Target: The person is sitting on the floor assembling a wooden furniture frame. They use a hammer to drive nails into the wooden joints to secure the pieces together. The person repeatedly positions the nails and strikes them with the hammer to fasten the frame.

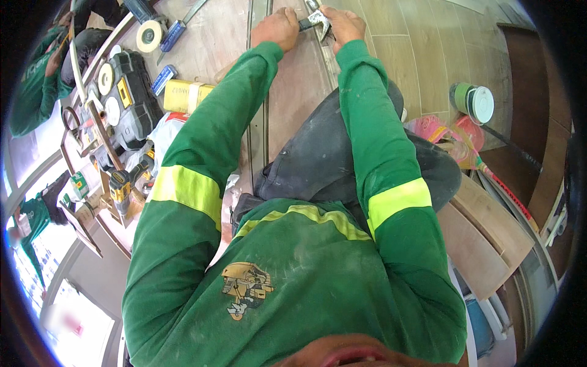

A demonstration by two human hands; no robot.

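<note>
Both my arms stretch forward to the top of the view, with the hands close together over the floor. My left hand (pixel 275 29) is closed round a dark-handled tool (pixel 305 24) that points to the right. Its working end is partly hidden by a crumpled white piece (pixel 318 18), perhaps paper or cloth. My right hand (pixel 345 25) is closed at that white piece, its fingertips pinching the edge. A narrow metal piece (pixel 313 5) shows just beyond. Below the hands, a metal strip (pixel 258 122) runs along the floor.
To the left lie a black tool case (pixel 131 92), a yellow block-shaped package (pixel 183 96), a cordless drill (pixel 122 183) and a round disc (pixel 149 37). Other people (pixel 40 92) are at far left. A white-lidded bucket (pixel 480 104) and wooden boards (pixel 483 238) are at right.
</note>
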